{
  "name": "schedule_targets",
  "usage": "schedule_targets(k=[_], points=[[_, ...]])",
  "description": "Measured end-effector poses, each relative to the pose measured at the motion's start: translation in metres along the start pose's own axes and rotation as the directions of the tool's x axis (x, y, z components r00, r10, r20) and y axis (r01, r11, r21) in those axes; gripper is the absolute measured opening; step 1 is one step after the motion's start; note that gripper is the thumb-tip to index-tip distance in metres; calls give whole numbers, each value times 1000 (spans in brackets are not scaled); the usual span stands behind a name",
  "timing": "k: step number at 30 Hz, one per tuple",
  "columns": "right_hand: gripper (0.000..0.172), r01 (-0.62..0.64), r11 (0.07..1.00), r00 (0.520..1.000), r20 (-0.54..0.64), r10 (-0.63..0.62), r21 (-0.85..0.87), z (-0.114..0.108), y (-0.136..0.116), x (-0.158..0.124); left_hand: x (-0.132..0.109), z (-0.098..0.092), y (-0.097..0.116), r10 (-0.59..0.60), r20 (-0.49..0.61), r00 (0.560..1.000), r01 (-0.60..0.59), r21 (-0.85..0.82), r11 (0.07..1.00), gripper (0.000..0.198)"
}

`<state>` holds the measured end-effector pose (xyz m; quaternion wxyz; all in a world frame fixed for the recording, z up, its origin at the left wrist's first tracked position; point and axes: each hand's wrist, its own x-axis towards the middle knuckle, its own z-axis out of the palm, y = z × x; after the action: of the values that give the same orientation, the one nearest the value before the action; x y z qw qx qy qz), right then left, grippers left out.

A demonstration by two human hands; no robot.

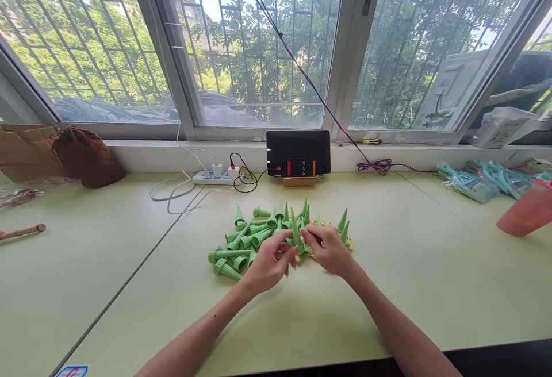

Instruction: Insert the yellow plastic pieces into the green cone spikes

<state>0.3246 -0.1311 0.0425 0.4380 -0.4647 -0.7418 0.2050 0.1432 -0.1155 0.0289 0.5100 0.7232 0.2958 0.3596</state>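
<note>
A heap of green plastic cone-shaped spikes [252, 236] lies on the pale green table [388, 285], with small yellow pieces [350, 245] at its right side. My left hand [268, 263] and my right hand [328, 247] meet at the front of the heap. Between them stands one green spike [295, 230], point up, pinched by the fingers of both hands. Whether a small yellow piece sits in the left fingertips is hard to tell.
A dark tablet [298, 152] and a phone [301, 168] on a wooden stand sit by the window sill, next to a white power strip [215, 177] with cables. A brown pouch [86, 157] is at left, teal packets [483, 180] and an orange cup [526, 211] at right.
</note>
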Motion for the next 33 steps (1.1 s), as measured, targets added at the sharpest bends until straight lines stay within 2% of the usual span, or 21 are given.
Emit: schedule_targets(k=[3,10,19,28,33], points=[[42,2,1000,1000,-5,-2,13,0,0,0,2,0,0,-18,-18,1000,17,-45,999,32],[34,54,998,996,78,-53,-19,2,-1,-3,7,0,6,-53,-20,998,50,-151,987,38],[34,82,995,992,97,-77,-53,1,-1,-4,7,2,0,-51,21,998,54,-163,985,36],[34,17,1000,995,95,-17,-1,3,0,-2,8,5,2,-65,-17,998,62,-144,988,35],[38,-12,1000,997,77,12,7,1,0,-1,6,4,4,-66,-59,996,63,-51,997,34]])
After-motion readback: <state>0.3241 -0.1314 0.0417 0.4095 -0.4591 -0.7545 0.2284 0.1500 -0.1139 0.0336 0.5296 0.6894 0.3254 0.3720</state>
